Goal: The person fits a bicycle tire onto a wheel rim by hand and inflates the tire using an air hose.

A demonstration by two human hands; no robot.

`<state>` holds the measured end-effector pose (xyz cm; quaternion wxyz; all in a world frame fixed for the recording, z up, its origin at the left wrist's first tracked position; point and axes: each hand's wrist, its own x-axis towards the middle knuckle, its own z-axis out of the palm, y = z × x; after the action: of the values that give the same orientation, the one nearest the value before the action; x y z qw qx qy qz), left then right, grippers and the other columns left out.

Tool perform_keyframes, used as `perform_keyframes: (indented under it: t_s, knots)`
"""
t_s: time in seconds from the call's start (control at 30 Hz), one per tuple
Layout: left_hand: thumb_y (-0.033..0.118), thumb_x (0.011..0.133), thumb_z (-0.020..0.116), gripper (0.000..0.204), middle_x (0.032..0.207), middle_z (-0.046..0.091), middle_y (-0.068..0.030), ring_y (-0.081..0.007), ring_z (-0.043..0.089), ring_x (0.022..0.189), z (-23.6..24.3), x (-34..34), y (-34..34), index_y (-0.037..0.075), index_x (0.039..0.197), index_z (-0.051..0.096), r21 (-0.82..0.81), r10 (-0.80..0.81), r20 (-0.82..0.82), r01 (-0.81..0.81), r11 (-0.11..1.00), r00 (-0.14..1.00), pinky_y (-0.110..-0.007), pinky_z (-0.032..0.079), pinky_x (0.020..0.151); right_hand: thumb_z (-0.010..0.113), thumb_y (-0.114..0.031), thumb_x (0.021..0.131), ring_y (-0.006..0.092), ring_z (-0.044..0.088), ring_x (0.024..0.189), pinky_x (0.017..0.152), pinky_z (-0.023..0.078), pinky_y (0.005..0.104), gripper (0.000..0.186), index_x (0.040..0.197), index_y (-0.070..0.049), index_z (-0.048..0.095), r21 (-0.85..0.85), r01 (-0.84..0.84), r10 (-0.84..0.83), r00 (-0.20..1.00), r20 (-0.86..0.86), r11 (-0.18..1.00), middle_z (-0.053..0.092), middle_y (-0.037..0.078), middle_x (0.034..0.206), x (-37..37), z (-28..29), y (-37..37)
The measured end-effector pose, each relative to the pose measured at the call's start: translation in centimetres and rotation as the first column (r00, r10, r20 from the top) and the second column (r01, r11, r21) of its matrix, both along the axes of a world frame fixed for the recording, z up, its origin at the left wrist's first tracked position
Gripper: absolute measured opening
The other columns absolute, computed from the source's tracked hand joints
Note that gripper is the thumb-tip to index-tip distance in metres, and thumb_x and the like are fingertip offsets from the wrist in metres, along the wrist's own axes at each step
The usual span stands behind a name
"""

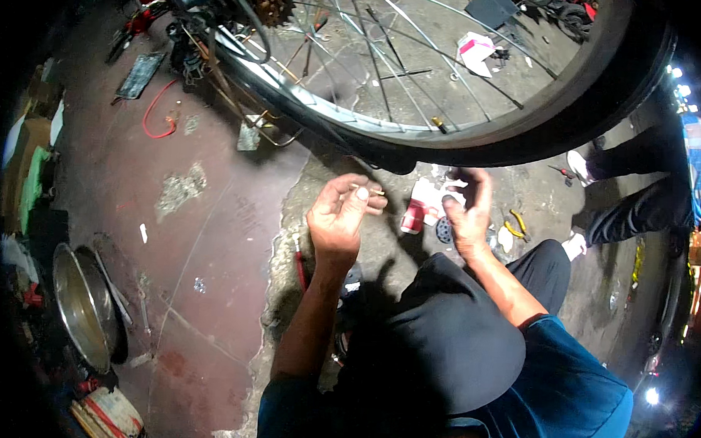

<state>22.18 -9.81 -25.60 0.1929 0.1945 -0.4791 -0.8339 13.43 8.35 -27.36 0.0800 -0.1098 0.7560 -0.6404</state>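
Observation:
My left hand (339,218) is raised below the tyre, with thumb and fingers pinched on a small thin brass-coloured piece (377,192). To its right, my right hand (472,215) has its thumb and fingers apart, and I see nothing between them. Above both hands is a spoked wheel with a black tyre (515,144), and a brassy valve (439,125) sits on its rim. Brown sprockets (269,1) show at its hub. Beside my right hand, a red and white packet (416,212) and a dark round disc with holes (444,230) lie on the floor.
Yellow-handled pliers (518,222) lie right of my right hand. Another person's legs (636,206) stand at the right. A metal basin (81,310) is at the left, and a red cable (155,119) lies farther back. A dark grey cap (466,346) fills the lower middle.

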Motion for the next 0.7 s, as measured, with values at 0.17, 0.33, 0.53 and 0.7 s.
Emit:
perform_keyframes:
  t_s: [0.17, 0.33, 0.53, 0.7]
  knots:
    - [0.006, 0.088, 0.051, 0.015, 0.083, 0.062, -0.0118, -0.0167, 0.062, 0.07, 3.9, -4.2, 0.3, -0.003, 0.099, 0.054, 0.017, 0.068, -0.326, -0.066, 0.998, 0.943, -0.027, 0.051, 0.062, 0.073, -0.02, 0.072, 0.0222, 0.048, 0.106, 0.093, 0.038, 0.0364, 0.074, 0.13, -0.001, 0.031, -0.209, -0.015, -0.072, 0.912, -0.403, 0.978, 0.046, 0.01, 0.116, -1.7, 6.7, -2.1]
    - [0.01, 0.085, 0.06, 0.016, 0.077, 0.062, -0.007, -0.0109, 0.058, 0.065, 4.7, -6.5, 0.3, -0.003, 0.094, 0.056, 0.165, 0.146, -0.28, -0.102, 0.981, 0.949, -0.023, 0.047, 0.059, 0.071, -0.015, 0.074, 0.0186, 0.05, 0.099, 0.087, 0.042, 0.0318, 0.063, 0.125, -0.001, 0.037, -0.241, 0.036, -0.116, 0.939, -0.324, 0.97, 0.051, 0.009, 0.109, -0.5, 6.1, -3.6]
    - [0.004, 0.086, 0.055, 0.008, 0.074, 0.058, -0.0029, -0.0076, 0.053, 0.062, 4.8, -2.3, 1.1, -0.002, 0.092, 0.056, -0.389, -0.06, -0.077, 0.026, 0.921, 0.995, -0.023, 0.046, 0.056, 0.064, -0.011, 0.078, 0.011, 0.055, 0.066, 0.061, 0.046, 0.0246, 0.019, 0.09, 0.002, 0.059, 0.117, 0.112, -0.089, 0.979, -0.184, 0.987, 0.059, 0.005, 0.077, 3.4, 6.2, -3.8]
    - [0.002, 0.086, 0.055, 0.009, 0.081, 0.058, -0.0032, -0.0074, 0.056, 0.069, 1.9, -0.6, 2.2, -0.002, 0.094, 0.057, -0.129, -0.141, -0.138, 0.124, 0.984, 0.98, -0.022, 0.048, 0.061, 0.061, -0.007, 0.073, 0.0078, 0.051, 0.061, 0.055, 0.043, 0.0231, 0.01, 0.079, 0.001, 0.062, 0.168, -0.059, 0.058, 0.998, 0.007, 0.984, 0.058, 0.001, 0.066, 3.2, 5.1, -4.0]
